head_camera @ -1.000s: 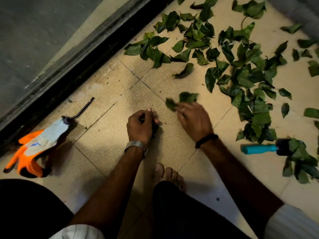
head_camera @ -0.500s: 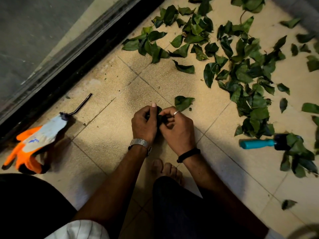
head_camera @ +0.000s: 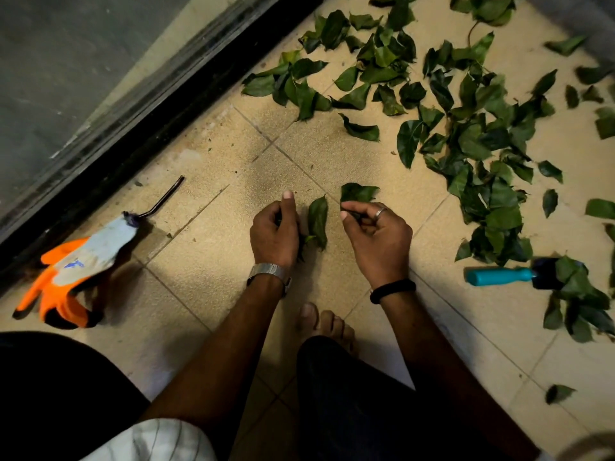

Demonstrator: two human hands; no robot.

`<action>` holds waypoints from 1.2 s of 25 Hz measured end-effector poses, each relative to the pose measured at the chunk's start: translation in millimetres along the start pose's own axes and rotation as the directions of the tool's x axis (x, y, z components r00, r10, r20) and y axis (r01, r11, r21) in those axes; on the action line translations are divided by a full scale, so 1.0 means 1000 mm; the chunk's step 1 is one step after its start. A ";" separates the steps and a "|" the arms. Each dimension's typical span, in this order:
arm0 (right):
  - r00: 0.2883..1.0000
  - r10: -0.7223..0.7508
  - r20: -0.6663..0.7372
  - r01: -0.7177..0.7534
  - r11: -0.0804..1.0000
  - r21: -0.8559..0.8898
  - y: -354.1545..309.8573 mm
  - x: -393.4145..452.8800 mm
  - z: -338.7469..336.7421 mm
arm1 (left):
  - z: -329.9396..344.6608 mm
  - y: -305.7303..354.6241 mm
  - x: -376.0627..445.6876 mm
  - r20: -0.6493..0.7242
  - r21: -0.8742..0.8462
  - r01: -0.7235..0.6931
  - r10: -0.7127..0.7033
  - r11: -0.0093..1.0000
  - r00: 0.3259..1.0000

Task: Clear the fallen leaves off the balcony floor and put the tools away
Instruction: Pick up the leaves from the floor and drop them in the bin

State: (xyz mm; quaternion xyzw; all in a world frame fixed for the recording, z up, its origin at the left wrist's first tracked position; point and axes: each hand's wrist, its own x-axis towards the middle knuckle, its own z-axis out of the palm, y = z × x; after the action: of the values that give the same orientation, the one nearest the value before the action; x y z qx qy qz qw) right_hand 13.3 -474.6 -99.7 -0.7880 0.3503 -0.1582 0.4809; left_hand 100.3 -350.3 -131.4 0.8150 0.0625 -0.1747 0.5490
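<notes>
Green fallen leaves (head_camera: 472,138) lie scattered over the beige tiled floor (head_camera: 206,261), mostly at the upper right. My left hand (head_camera: 274,236) grips a small bunch of leaves; one leaf (head_camera: 317,221) sticks out to its right. My right hand (head_camera: 377,239), a hand's width to the right, has curled fingers, and its thumb and forefinger pinch the near edge of a single leaf (head_camera: 359,193) on the floor. A teal-handled brush (head_camera: 499,276) lies at the right, its dark head partly under leaves.
An orange and grey work glove (head_camera: 76,271) lies at the left beside a dark bent metal rod (head_camera: 163,201). A black door track (head_camera: 139,128) runs diagonally along the upper left. My bare foot (head_camera: 326,322) rests just below my hands. One stray leaf (head_camera: 559,392) lies lower right.
My hands met at the bunch in my left hand, then parted. My right hand has moved right, to the single leaf on the floor. One leaf now sticks out of the bunch.
</notes>
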 end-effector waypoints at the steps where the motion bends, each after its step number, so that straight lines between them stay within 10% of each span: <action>1: 1.000 -0.002 0.018 0.002 1.000 -0.028 -0.003 -0.002 0.002 | 0.000 0.002 -0.002 0.015 0.003 -0.004 0.003 1.000 1.000; 6: 0.969 -0.027 0.246 0.011 0.998 0.066 -0.022 -0.025 0.023 | -0.001 0.007 -0.010 0.129 0.101 -0.085 0.072 0.991 0.989; 9: 0.959 -0.050 0.278 -0.001 0.984 0.178 -0.019 -0.025 0.026 | -0.011 0.001 -0.003 -0.026 0.115 0.003 0.000 0.993 1.000; 15: 0.859 -0.368 0.355 0.483 0.813 -0.326 0.019 0.012 0.031 | -0.018 -0.007 0.005 -0.108 0.055 0.124 -0.117 0.991 0.987; 21: 0.965 0.007 0.263 -0.020 0.999 0.046 -0.010 0.016 0.027 | -0.010 -0.003 -0.002 0.160 -0.029 -0.011 0.016 1.000 0.987; 25: 0.924 -0.028 0.382 -0.045 0.982 0.181 -0.017 0.001 0.023 | -0.007 -0.002 -0.004 0.057 0.101 -0.041 0.035 0.994 0.998; 30: 0.948 -0.216 0.235 0.300 0.851 -0.431 0.027 0.042 0.000 | -0.015 -0.013 0.004 0.019 0.088 0.019 -0.021 0.996 1.000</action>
State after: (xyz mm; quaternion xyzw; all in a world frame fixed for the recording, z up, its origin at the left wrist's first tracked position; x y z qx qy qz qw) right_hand 32.4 -512.4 -126.7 -0.9303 0.2239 -0.0628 0.2836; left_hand 103.7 -332.0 -138.8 0.8360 0.0574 -0.1909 0.5112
